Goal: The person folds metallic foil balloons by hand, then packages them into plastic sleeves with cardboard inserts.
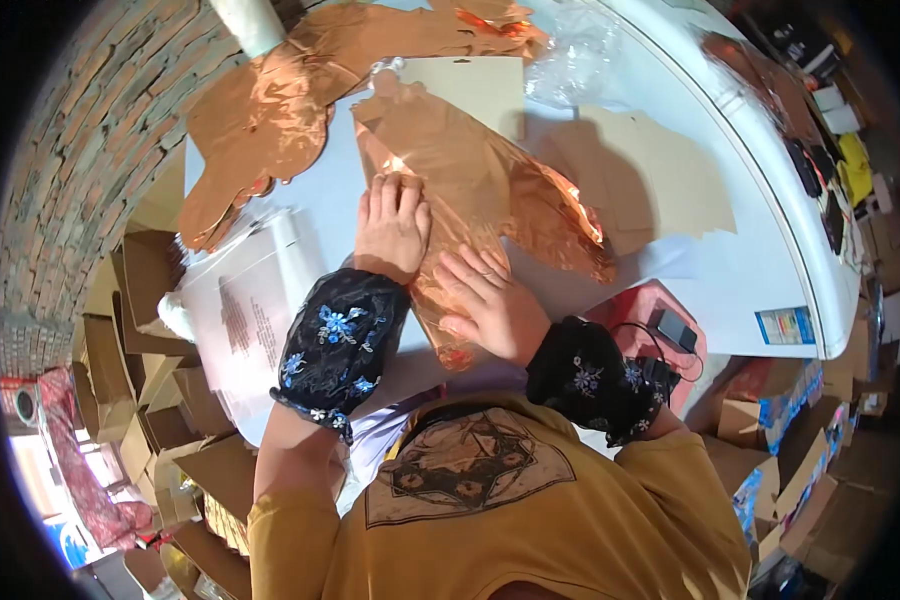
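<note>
Atop copper foil (470, 170): L hand (392, 225), R hand (485, 300), flat.

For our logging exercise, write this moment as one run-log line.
left hand: flat on copper foil piece | right hand: flat on its near end | surface: white table

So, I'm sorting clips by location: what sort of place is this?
Probably a packing workshop or stockroom: left hand and right hand press copper foil on a white table, cardboard boxes crowd the floor by a brick wall.
</note>
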A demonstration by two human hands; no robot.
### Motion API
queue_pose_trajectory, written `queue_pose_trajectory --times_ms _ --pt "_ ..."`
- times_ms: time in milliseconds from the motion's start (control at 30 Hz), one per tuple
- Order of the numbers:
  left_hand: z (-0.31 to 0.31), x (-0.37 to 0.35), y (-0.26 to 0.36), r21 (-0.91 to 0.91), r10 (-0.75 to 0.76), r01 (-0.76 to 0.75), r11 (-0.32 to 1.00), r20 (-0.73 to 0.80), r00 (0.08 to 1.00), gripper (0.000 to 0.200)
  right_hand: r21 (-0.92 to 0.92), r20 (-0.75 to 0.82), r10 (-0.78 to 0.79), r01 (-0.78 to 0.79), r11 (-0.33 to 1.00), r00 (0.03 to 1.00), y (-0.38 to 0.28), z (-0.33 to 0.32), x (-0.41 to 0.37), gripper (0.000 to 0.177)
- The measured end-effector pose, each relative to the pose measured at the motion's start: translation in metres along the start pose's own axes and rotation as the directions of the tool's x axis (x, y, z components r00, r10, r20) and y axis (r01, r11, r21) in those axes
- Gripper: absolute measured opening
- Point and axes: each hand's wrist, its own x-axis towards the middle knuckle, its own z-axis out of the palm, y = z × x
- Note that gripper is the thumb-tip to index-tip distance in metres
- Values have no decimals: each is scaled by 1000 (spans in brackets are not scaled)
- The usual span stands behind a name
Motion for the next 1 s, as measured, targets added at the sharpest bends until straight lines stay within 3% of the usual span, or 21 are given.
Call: queue_pose_trajectory --times_ms 33,67,133,200,300,400,467,567,667,700,767,867,933,1000 --pt "2 0 1 44 -2 3 999 -19 1000 36 -30 -61 9 -11 999 998 -4 -14 0 56" --pt "3 0 2 46 2 -1 999 -15 1000 36 -62 -70 195 -199 978 978 -10 -28 -4 52" --pt "-2 1 3 49 6 -6 999 -3 1000 37 -113 -104 538 -548 829 836 -20 -49 -21 46" --pt "-2 2 4 56 5 -5 998 -9 1000 37 -235 -358 561 -654 719 746 -2 -60 -43 41" --pt "0 1 3 64 7 -6 998 -14 1000 37 -354 -487 571 -747 563 661 18 -59 -65 44" --pt "1 0 2 66 14 -13 998 -20 1000 37 -334 -581 551 -793 510 599 34 -44 -63 39" --pt "3 1 1 69 13 -10 998 -40 999 38 -158 -590 592 -798 582 549 40 -38 -62 33" --pt "5 0 1 49 0 2 999 -50 999 39 70 -533 668 -759 647 520 33 -40 -57 20" --pt "7 -1 1 -8 -21 21 1000 -88 996 33 193 -556 481 -458 868 678 4 -44 -28 19" --pt "6 -1 1 -6 -23 22 1000 -83 996 32 38 -539 313 -348 937 782 -3 -43 -21 19" --pt "5 0 1 -60 -47 44 997 -55 997 31 137 -368 244 -207 969 897 -19 -37 -10 20" --pt "1 -1 -5 -103 -26 19 995 -66 998 32 161 -231 27 11 987 973 -23 -15 4 22" --pt "2 -2 -11 -72 12 -16 997 -67 998 32 176 -156 -15 43 983 988 -22 -3 4 23" --pt "1 1 -12 -161 -52 44 986 -45 998 25 182 -74 -33 46 982 997 -21 0 3 24"
